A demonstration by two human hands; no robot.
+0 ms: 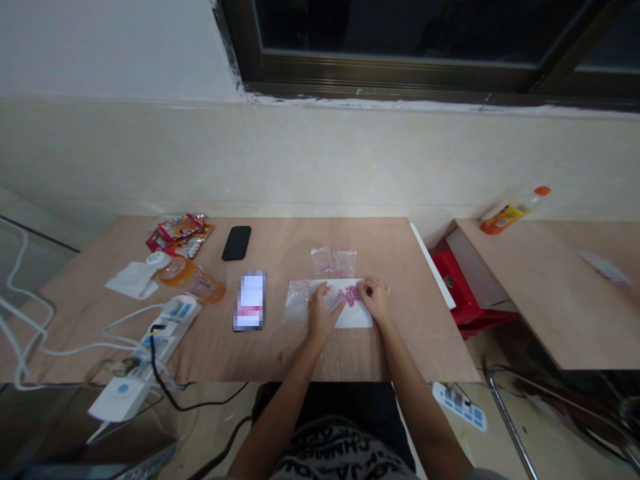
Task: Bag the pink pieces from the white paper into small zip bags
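Small pink beads (353,296) lie in a loose cluster on a white sheet (354,321) at the middle of the table. My left hand (321,313) is left of the beads, its thumb and fingers closed on a small clear plastic bag (332,300) whose mouth points towards them. At the cluster's right edge is my right hand (378,300), fingers curled together; what sits between its fingertips is too small to make out. Two small clear zip bags (345,263) with a few pink beads lie behind the sheet. A larger clear bag (296,303) lies to the left, partly under my left hand.
Left of my hands are a lit phone (251,300), a black phone (237,243), an orange drink bottle (193,279), snack packets (180,233), a tissue (131,280) and a power strip (167,333) with cables. Another bottle (515,212) lies on the right table, beyond a red stool (450,280).
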